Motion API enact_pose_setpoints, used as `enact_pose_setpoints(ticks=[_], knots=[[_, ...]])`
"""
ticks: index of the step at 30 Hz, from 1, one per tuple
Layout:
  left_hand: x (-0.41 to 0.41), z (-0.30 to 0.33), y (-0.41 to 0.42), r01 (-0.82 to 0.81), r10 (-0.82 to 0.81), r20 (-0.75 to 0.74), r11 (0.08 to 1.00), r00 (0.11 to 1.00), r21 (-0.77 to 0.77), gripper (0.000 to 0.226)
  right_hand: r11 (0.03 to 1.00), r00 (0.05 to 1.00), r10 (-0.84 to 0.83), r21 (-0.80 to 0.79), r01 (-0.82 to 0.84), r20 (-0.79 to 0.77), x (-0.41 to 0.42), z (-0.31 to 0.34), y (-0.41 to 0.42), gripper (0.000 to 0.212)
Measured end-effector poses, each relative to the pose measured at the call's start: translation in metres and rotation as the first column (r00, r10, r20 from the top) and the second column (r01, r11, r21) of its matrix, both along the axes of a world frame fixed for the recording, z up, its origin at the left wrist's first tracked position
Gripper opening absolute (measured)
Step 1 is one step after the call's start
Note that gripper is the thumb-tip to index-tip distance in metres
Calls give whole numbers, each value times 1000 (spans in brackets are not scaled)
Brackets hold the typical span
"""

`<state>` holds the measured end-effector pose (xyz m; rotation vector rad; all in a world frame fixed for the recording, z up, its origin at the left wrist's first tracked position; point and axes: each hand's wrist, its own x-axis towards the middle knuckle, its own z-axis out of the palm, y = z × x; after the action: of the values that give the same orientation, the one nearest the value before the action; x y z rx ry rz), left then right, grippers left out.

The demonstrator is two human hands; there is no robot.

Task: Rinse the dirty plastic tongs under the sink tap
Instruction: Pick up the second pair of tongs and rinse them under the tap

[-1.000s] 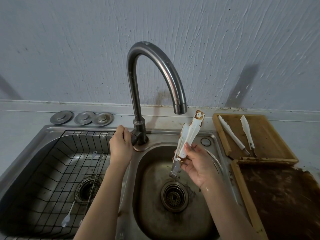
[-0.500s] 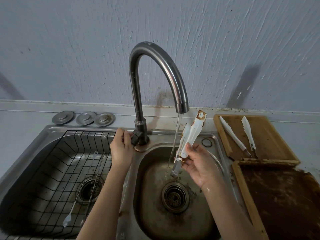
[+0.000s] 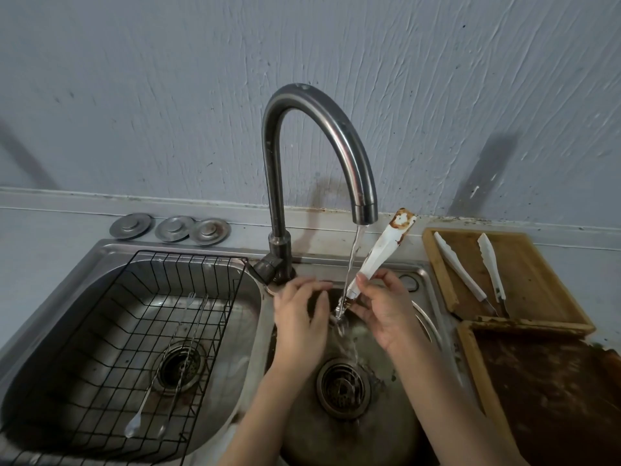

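Note:
White plastic tongs (image 3: 379, 251) smeared with brown sauce at the tip stand tilted over the right sink bowl (image 3: 386, 438). My right hand (image 3: 383, 307) grips them near their lower metal end. Water runs from the curved steel tap (image 3: 364, 210) and hits that lower end beside my fingers. My left hand (image 3: 300, 309) hovers just left of the stream, fingers apart, holding nothing. The tap lever (image 3: 265, 267) points left and nothing touches it.
A black wire rack (image 3: 100, 331) with long spoons lies in the left bowl. Three metal stoppers (image 3: 171, 227) sit behind it. On the right, a wooden tray (image 3: 537, 280) holds clean white tongs (image 3: 460, 270), and a sauce-stained tray (image 3: 554, 398) lies nearer.
My left hand let go of the tap lever and moved right, next to the stream. The water started running, and the tongs' lower end now sits in it.

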<state>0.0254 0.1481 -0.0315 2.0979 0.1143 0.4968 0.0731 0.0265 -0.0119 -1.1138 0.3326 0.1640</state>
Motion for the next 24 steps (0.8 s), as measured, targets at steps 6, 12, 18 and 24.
enact_pose_setpoints(ticks=[6,12,18,24], knots=[[6,-6,3,243,-329,-257,917,909,-315,41,999,1000,27,-22,-28,-10,-5,-4,9,13],[3,-10,12,277,-416,-356,882,837,-380,30,998,996,48,-41,-51,-70,-12,-10,8,11],[2,-5,11,216,-378,-396,892,837,-397,19,997,993,67,-36,-71,-93,-15,-10,7,10],[2,6,2,133,-246,-418,950,875,-281,45,996,994,80,-30,-83,-80,-17,-6,7,9]])
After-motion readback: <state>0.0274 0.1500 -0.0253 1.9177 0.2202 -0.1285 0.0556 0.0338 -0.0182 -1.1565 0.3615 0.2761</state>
